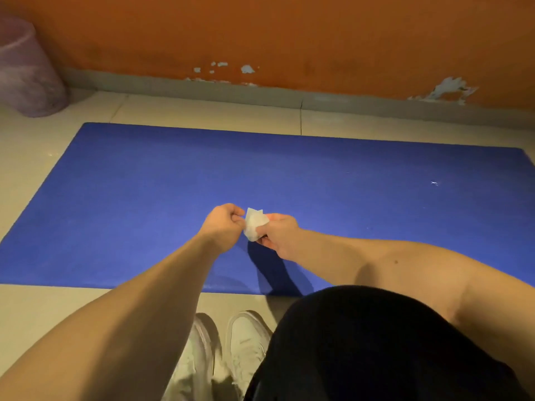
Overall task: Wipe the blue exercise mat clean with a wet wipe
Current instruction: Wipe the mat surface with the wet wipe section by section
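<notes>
The blue exercise mat (pixel 144 198) lies flat on the pale tiled floor, stretching from left to right in front of me. Above its middle I hold a small folded white wet wipe (pixel 254 224) between both hands. My left hand (pixel 224 221) pinches the wipe's left edge with curled fingers. My right hand (pixel 278 231) grips its right side, fingers wrapped round it. A small white speck (pixel 434 183) sits on the mat's right part.
An orange wall (pixel 289 33) with chipped paint runs along the far side, a grey skirting below it. A purple waste bin (pixel 26 73) stands at the far left. My white shoes (pixel 231 342) stand on the floor just before the mat's near edge.
</notes>
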Demonstrator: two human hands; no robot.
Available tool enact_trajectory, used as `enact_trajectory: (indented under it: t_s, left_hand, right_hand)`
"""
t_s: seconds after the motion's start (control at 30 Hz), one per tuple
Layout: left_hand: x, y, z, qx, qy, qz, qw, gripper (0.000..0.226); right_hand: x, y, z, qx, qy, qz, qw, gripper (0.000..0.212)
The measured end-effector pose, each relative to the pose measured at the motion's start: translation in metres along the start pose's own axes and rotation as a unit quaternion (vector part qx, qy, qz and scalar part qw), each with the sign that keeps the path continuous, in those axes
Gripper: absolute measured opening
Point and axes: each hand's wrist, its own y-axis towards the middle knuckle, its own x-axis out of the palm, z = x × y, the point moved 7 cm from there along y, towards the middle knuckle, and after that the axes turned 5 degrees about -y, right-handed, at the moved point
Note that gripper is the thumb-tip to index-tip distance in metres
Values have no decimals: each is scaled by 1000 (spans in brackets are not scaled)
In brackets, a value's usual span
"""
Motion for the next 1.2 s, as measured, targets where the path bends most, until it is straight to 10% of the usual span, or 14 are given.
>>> enact_trajectory:
  t_s: [0.47, 0.8, 0.93, 1.2]
  left_hand:
    - [64, -21, 37, 26, 44, -28, 998, 20]
    - [128, 16, -18, -47, 223, -39, 973, 31]
    - [143, 14, -40, -50, 274, -30, 960, 48]
    - [148, 24, -74, -51, 351, -62, 933, 89]
  right_hand:
    - [-96, -38, -52, -120, -283, 16, 951, 23]
    - [-135, 50, 4, -233, -674, 1, 701, 20]
    - [-126, 59, 70, -260, -652, -37, 711, 39]
    - [-102, 41, 127, -352, -701, -81, 614, 58]
